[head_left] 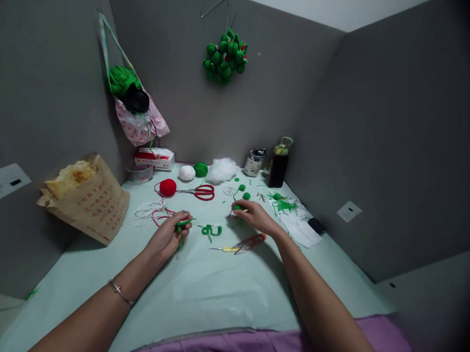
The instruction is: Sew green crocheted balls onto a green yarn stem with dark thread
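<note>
Cubicle-like craft nook: grey partitions (377, 125) around table (222, 295) bearing red yarn ball (168, 187), scissors (204, 193), white stuffing (223, 170).

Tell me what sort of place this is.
Probably a yarn-craft corner between flat grey partition walls, given the round red yarn ball, red-handled metal scissors and fluffy white fibre wad.

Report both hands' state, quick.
Left hand: closed, holding a green yarn piece.
Right hand: at a small green yarn ball; whether closed on it cannot be told.
</note>
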`<state>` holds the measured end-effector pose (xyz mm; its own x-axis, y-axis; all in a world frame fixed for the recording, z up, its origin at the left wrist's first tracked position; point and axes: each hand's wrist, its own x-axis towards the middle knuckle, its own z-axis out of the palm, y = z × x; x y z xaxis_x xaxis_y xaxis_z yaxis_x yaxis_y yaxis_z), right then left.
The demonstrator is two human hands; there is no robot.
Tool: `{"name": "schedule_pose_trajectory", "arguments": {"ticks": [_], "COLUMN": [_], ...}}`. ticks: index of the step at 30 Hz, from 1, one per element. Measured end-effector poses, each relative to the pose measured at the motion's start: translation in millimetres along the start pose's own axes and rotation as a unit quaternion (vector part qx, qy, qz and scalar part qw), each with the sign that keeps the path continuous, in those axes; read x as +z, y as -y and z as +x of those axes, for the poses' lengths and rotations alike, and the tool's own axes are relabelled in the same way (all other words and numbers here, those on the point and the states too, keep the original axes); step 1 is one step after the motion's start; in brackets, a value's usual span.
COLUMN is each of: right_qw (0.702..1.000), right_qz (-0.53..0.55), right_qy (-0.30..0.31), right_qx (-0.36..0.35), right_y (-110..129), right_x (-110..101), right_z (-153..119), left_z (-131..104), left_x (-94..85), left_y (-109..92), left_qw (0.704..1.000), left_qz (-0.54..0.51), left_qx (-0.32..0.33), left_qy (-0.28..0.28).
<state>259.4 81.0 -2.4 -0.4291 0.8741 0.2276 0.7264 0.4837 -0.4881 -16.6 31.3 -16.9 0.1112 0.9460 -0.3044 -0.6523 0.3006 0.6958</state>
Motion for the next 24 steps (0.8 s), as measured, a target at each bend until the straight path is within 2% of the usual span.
{"name": "schedule_pose_trajectory", "arguments": {"ticks": [3,6,8,11,14,16,18,21,24], "right_qw": [0.997,0.994,0.996,0.991,0.977,0.979,0.988,0.992,0.989], "right_qz": [-0.029,-0.059,-0.063,-0.049,-0.056,-0.073,-0.092,-0.116,-0.119], "right_qy": [-0.064,-0.089,-0.067,0.014,0.082,0.077,0.040,-0.031,-0.089], "right_qx": [0.035,0.026,-0.020,-0.123,-0.191,-0.171,-0.117,-0.030,0.027], "right_y": [-13,-3,16,49,61,52,34,4,-18], "right_x": [-5,4,18,42,56,56,49,28,6], "right_z": [1,-3,-8,-13,-12,-9,-6,-6,-10], "left_z": [1,3,4,5,3,2,1,0,-3], "left_x": [-1.6,-3.8,-5.1,-5.7,-4.2,-2.9,-1.6,0.3,3.3], "left_y": [1,3,4,6,7,7,7,7,8], "left_qw": [1.000,1.000,1.000,0.999,0.999,0.998,0.998,0.998,0.998], "left_qz": [0.005,0.013,0.020,0.035,0.051,0.058,0.063,0.065,0.063], "left_qx": [-0.002,-0.005,-0.006,-0.009,-0.015,-0.019,-0.022,-0.023,-0.021], "left_qy": [0.001,0.003,0.002,-0.003,-0.004,-0.005,-0.006,-0.010,-0.016]}}
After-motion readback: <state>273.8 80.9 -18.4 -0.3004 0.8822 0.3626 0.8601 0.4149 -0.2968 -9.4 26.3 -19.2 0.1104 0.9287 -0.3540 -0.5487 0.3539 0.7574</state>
